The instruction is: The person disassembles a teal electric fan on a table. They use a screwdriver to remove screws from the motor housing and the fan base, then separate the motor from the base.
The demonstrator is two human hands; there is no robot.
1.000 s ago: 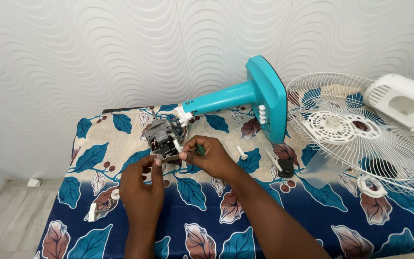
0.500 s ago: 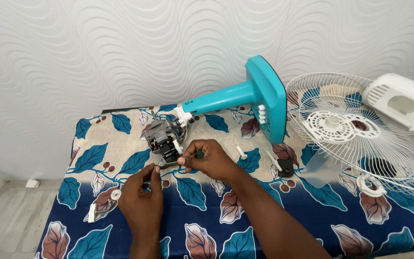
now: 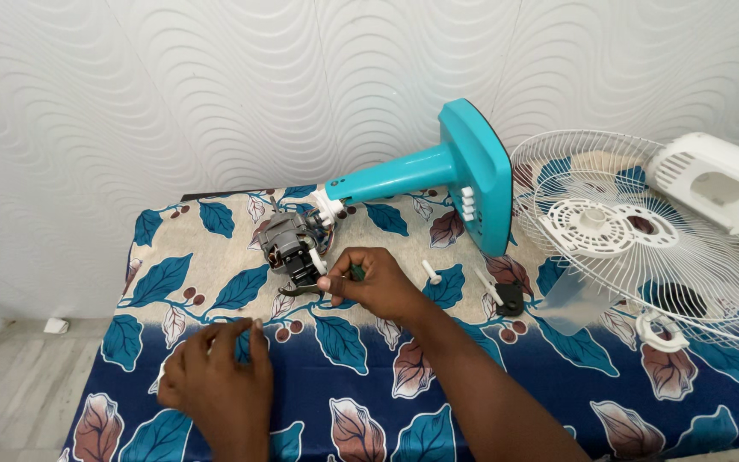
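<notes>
Gripping a small green-handled tool (image 3: 357,272), the right hand (image 3: 369,282) is keeping its fingers clamped on it just beside the grey fan motor (image 3: 291,244), which is lying near the table's (image 3: 506,402) far left corner. The left hand (image 3: 215,385) is resting near the front left edge, fingers curled together, covering small white parts.

Between my left hand (image 3: 215,385) and my right hand (image 3: 369,282) the bench (image 3: 361,385) cloth lies open. Ahead, the motor (image 3: 288,244) and teal fan stand (image 3: 438,171) block the way; the wire grille (image 3: 643,239) crowds my right.
</notes>
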